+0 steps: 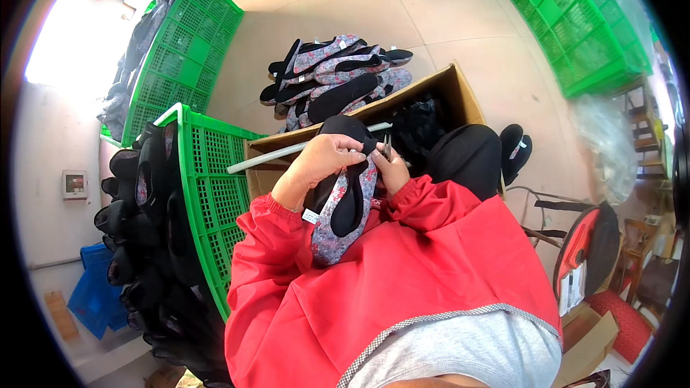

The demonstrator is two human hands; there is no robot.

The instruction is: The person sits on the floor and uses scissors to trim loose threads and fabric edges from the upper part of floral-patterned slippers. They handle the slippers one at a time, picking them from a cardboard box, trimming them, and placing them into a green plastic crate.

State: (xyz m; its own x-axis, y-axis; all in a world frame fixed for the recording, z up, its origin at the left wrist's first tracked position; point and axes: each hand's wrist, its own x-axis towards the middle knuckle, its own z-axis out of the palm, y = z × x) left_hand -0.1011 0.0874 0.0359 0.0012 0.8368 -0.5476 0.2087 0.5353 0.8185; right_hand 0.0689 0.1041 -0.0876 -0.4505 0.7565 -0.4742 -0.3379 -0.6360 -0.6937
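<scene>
A green crate (215, 194) full of black shoes stands at the left. The left hand (323, 160) closes over a floral slipper (346, 208) above the lap; the right hand (392, 170) pinches what may be small snips (387, 146). Beyond, a cardboard box (460, 93).

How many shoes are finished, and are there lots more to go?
A pile of floral shoes lies on the floor, looking finished. The left hand holds one floral shoe while the right hand works it with a small tool. The green crate beside still holds many dark shoes.
</scene>
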